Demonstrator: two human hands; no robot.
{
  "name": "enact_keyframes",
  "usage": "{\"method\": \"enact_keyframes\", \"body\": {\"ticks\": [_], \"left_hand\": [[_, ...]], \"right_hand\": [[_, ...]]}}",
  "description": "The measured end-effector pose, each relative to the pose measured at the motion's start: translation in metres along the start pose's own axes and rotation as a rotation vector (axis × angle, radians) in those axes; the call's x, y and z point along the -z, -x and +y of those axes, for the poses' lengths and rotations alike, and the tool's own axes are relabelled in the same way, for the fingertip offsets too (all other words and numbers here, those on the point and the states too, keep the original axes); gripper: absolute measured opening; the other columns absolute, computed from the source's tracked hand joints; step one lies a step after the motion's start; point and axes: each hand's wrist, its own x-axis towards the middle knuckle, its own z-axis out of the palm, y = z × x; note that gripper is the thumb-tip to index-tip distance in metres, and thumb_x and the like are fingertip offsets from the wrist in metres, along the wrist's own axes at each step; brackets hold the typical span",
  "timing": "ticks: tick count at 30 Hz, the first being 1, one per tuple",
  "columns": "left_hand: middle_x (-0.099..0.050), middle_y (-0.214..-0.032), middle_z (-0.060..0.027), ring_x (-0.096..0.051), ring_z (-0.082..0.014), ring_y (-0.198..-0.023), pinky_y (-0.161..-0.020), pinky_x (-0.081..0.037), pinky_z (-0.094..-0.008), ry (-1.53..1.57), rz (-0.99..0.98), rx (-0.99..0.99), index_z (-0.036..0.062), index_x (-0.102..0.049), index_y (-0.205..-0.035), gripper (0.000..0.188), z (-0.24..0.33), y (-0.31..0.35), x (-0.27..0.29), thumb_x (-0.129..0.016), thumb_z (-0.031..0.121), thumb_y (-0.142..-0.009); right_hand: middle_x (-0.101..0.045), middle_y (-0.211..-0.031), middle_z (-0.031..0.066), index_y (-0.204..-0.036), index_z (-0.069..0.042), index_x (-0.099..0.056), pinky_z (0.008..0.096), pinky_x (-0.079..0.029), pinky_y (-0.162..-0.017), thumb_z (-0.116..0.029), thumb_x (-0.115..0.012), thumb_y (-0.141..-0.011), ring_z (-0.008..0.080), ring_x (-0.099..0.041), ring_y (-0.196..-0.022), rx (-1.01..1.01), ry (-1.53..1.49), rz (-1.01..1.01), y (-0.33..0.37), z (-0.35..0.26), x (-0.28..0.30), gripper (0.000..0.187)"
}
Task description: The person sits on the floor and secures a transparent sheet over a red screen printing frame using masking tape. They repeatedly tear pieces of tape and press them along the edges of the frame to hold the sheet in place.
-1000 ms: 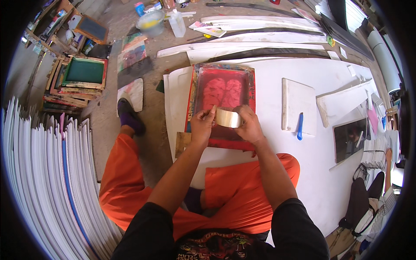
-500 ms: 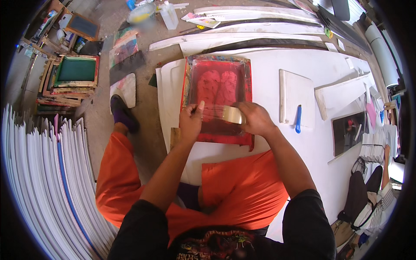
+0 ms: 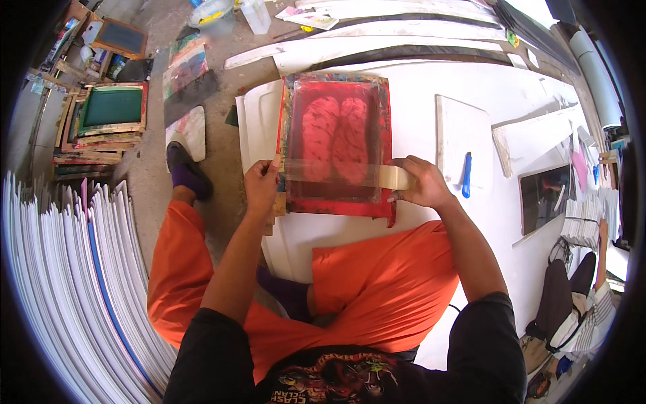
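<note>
A wooden-framed printing screen (image 3: 385,124), stained red, lies before me with two pale red sole-shaped patterns (image 3: 350,135) in its mesh. Across its lower part stretches a strip of clear tape (image 3: 323,173). My left hand (image 3: 261,183) pinches the strip's free end beside the frame's left edge. At the right edge, my right hand (image 3: 424,183) grips the tape roll (image 3: 397,178) between thumb and fingers. Whether the strip touches the mesh, I cannot tell.
A blue-handled cutter (image 3: 466,175) rests on a white board (image 3: 457,128) to the right. Stacked screens (image 3: 113,108) and upright white sheets (image 3: 60,269) stand left. A dark glossy panel (image 3: 544,198) lies right. Another person (image 3: 572,303) sits at the far right.
My hands have moved apart, the left leftward and the right rightward, drawing a longer strip of tape from the roll across the screen.
</note>
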Motion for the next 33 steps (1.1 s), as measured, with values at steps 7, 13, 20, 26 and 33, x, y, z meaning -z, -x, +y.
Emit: {"method": "enact_keyframes", "body": {"ticks": [7, 13, 20, 26, 33], "left_hand": [[-0.071, -0.084, -0.0090, -0.064, -0.0157, -0.074, -0.072, -0.053, -0.0336, -0.270, 0.058, 0.001, -0.0056, -0.071, -0.102, 0.026, 0.003, 0.013, -0.012, -0.070, 0.021, -0.103], [-0.074, -0.091, -0.0194, -0.070, -0.0289, -0.080, -0.077, -0.054, -0.0385, -0.447, 0.097, -0.163, -0.0054, -0.070, -0.102, 0.024, -0.028, 0.004, -0.010, -0.070, 0.019, -0.102], [-0.074, -0.091, -0.0209, -0.070, -0.0333, -0.080, -0.078, -0.054, -0.0418, -0.733, 0.188, -0.372, -0.0046, -0.070, -0.101, 0.021, -0.043, -0.001, -0.007, -0.068, 0.017, -0.103], [-0.074, -0.090, -0.0210, -0.070, -0.0326, -0.079, -0.077, -0.054, -0.0413, -0.532, 0.140, -0.234, -0.0049, -0.070, -0.102, 0.022, -0.036, -0.002, -0.003, -0.068, 0.017, -0.103], [-0.074, -0.090, -0.0208, -0.071, -0.0333, -0.081, -0.076, -0.054, -0.0422, -0.494, 0.249, -0.118, -0.0045, -0.070, -0.103, 0.023, -0.036, 0.011, -0.001, -0.068, 0.019, -0.103]], "right_hand": [[-0.070, -0.086, 0.0060, -0.127, -0.022, -0.075, 0.0453, -0.056, -0.079, -0.066, -0.086, -0.070, 0.0285, -0.072, -0.086, -0.053, 0.478, -0.334, 0.011, 0.010, 0.003, 0.073], [-0.073, -0.099, 0.0074, -0.134, -0.024, -0.066, 0.0416, -0.048, -0.093, -0.063, -0.080, -0.080, 0.0281, -0.072, -0.099, -0.193, 0.505, -0.433, 0.006, 0.015, 0.000, 0.068], [-0.075, -0.097, 0.0061, -0.125, -0.023, -0.072, 0.0457, -0.046, -0.096, -0.065, -0.083, -0.075, 0.0246, -0.073, -0.096, -0.157, 0.687, -0.449, -0.005, 0.016, -0.023, 0.066], [-0.077, -0.091, 0.0062, -0.112, -0.018, -0.075, 0.0444, -0.043, -0.093, -0.058, -0.080, -0.079, 0.0254, -0.074, -0.093, -0.251, 0.646, -0.577, -0.032, 0.012, -0.023, 0.052], [-0.077, -0.090, 0.0058, -0.104, -0.018, -0.078, 0.0445, -0.044, -0.097, -0.060, -0.083, -0.077, 0.0254, -0.074, -0.093, -0.139, 0.672, -0.487, -0.070, 0.024, -0.022, 0.050]]}}
